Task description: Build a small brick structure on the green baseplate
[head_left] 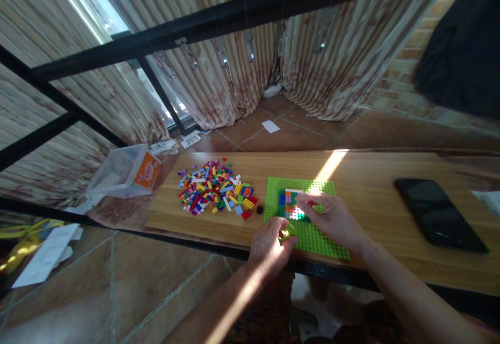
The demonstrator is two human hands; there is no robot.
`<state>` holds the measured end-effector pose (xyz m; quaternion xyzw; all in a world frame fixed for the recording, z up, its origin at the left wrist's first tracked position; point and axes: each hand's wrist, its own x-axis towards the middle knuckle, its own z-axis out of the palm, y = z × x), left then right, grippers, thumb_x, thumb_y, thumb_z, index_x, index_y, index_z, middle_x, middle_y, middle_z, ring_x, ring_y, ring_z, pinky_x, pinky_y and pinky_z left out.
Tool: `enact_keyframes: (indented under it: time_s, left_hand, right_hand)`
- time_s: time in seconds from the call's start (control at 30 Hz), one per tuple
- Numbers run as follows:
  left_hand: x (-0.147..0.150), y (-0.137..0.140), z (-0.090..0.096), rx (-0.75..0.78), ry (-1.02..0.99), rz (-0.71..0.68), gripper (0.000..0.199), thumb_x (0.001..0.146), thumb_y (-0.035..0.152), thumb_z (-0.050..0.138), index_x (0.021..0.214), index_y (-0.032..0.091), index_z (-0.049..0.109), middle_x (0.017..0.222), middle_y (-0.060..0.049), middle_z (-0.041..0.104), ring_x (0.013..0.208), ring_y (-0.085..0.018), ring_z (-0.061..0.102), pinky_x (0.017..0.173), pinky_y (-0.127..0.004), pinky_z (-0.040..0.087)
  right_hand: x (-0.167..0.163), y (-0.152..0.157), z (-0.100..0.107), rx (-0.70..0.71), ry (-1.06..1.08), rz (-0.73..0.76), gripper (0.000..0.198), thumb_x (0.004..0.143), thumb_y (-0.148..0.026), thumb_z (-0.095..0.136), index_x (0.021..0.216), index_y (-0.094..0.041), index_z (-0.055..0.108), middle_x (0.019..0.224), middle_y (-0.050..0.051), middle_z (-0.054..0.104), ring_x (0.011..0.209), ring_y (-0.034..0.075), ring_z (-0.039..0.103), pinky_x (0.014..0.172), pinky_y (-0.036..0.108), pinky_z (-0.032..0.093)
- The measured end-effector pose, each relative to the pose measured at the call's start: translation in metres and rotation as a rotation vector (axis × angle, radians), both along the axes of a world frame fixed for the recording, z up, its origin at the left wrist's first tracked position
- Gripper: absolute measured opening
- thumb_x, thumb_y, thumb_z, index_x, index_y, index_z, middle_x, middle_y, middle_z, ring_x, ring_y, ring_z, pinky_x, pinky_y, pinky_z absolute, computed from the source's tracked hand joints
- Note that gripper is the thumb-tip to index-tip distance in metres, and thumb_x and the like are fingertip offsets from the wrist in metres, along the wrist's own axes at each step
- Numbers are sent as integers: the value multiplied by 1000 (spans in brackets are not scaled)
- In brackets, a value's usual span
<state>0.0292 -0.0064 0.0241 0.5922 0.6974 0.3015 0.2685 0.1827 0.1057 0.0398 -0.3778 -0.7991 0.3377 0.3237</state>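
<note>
On the wooden table lies a green studded baseplate (pixel 320 241). A patch of small building bricks (pixel 291 196) in blue, pink, orange, white and green is built on it. My right hand (pixel 332 218) reaches over this patch from the right, thumb and forefinger pinched at its edge. Whatever is between those fingertips is too small to make out. My left hand (pixel 269 240) rests at the near left edge of the baseplate, fingers curved, thumb and forefinger apart. Sunlit green shows in the gap between them.
Left of the baseplate spreads a pile of loose coloured bricks (pixel 209 188), with a black brick (pixel 260 209) beside it. A black phone (pixel 439 214) lies at the right. A clear plastic bin (pixel 121 169) with an orange label stands beyond the table's left end.
</note>
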Motion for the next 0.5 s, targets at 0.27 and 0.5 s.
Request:
enact_keyframes:
  time_s: [0.27,0.5]
  left_hand:
    - [-7,3,1,65,67,68,16,83,26,59,98,22,54,91,-2,63,78,-16,59,74,-30,49]
    - [-7,-1,-3,83,34,86,15,84,26,58,99,23,55,90,-2,64,79,-16,61,75,-29,50]
  right_hand:
    - [-12,-27,4,-107,-174,239,22,85,-35,57,95,-24,72,69,1,69,57,14,59,52,25,44]
    - [-20,-29,-5,-250,-63,236,17,81,-27,58,91,-22,71,73,1,70,61,15,62,55,26,48]
